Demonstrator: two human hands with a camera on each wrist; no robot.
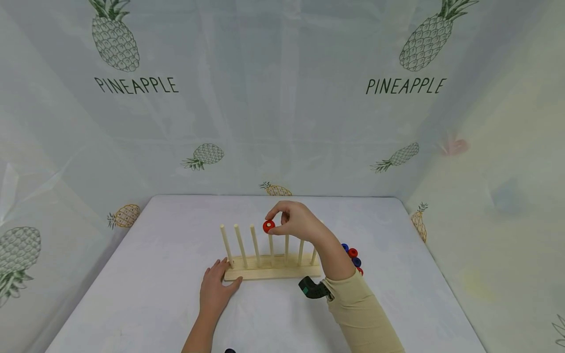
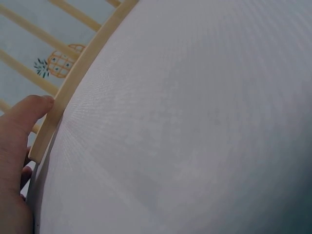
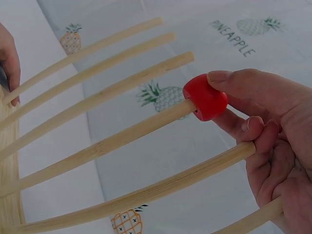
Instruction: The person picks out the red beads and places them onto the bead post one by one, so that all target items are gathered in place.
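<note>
A pale wooden peg stand (image 1: 273, 274) with a row of several upright pegs sits on the white table. My right hand (image 1: 301, 223) pinches a red bead (image 3: 206, 100) between thumb and fingers at the tip of the fourth peg from the left. The end of that peg (image 3: 161, 117) enters the bead's hole in the right wrist view. Around the left end of the stand's base, my left hand (image 1: 215, 289) keeps its grip, thumb at the front edge and fingers on the far side. In the left wrist view, the thumb (image 2: 36, 108) presses against the base.
Several red and blue beads (image 1: 353, 253) lie on the table right of the stand, partly behind the right forearm. A black device (image 1: 312, 288) is worn at the right wrist. A pineapple-print cloth (image 1: 282, 108) hangs behind the white table (image 1: 145, 294).
</note>
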